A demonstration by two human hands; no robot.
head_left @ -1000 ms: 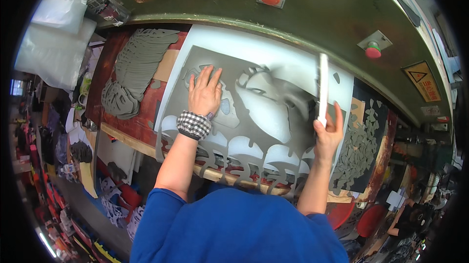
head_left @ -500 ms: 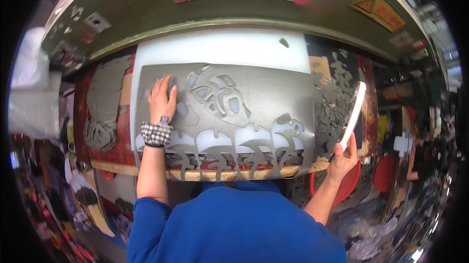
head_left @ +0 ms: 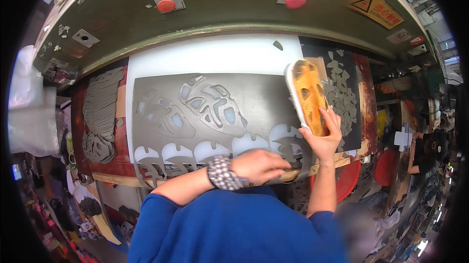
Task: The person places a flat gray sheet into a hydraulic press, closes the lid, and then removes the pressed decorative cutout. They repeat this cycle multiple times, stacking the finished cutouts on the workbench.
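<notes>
My right hand grips the lower end of a shoe-shaped cutting die. It has a pale rim and a worn orange face with holes, and is tilted up above the right side of a dark grey sheet. My left hand is over the sheet's near edge, fingers pointing right toward loose grey cut pieces. Those fingers are blurred, so whether they pinch a piece is unclear. Left of the die, a shoe-shaped cut outline with openings marks the sheet; another cut outline lies beside it.
A white board lies under the sheet. Stacked grey strips sit at left; small grey scraps cover the right side. A green machine beam with a red button spans the far side. Below right is a red tub.
My left hand has left the sheet's upper left and come to its near edge, further right. My right hand has brought the die left over the sheet, turning its orange face into view.
</notes>
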